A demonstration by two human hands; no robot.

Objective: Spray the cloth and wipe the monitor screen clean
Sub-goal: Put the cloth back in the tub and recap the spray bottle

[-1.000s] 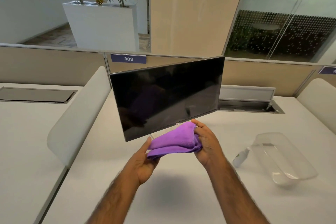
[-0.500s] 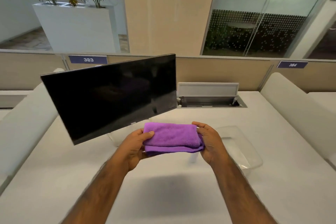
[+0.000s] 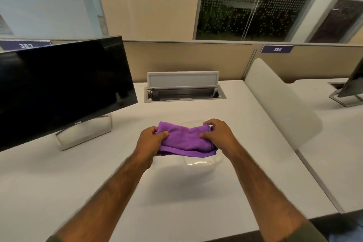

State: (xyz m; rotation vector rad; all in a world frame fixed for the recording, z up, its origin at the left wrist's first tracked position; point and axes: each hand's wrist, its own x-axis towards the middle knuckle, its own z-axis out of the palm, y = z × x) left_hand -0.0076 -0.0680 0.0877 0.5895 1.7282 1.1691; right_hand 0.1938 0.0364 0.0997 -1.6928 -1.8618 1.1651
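Observation:
A folded purple cloth (image 3: 184, 140) is held between both hands above the white desk (image 3: 78, 182). My left hand (image 3: 150, 143) grips its left end, and my right hand (image 3: 219, 135) grips its right end. Under the cloth lies a clear plastic tray (image 3: 200, 163), mostly hidden by cloth and hands. The black monitor (image 3: 62, 88), its screen dark, stands tilted on a silver base (image 3: 84, 133) to the left of my hands. No spray bottle shows in this view.
An open cable hatch (image 3: 183, 92) with a raised grey lid sits at the back of the desk. A rounded white divider (image 3: 279, 104) borders the desk on the right; beyond it stands another monitor (image 3: 351, 84).
The view has swung right, so the monitor now sits far left. Both hands carried the cloth right and down, over the clear tray. The spray bottle seen a second ago is out of sight.

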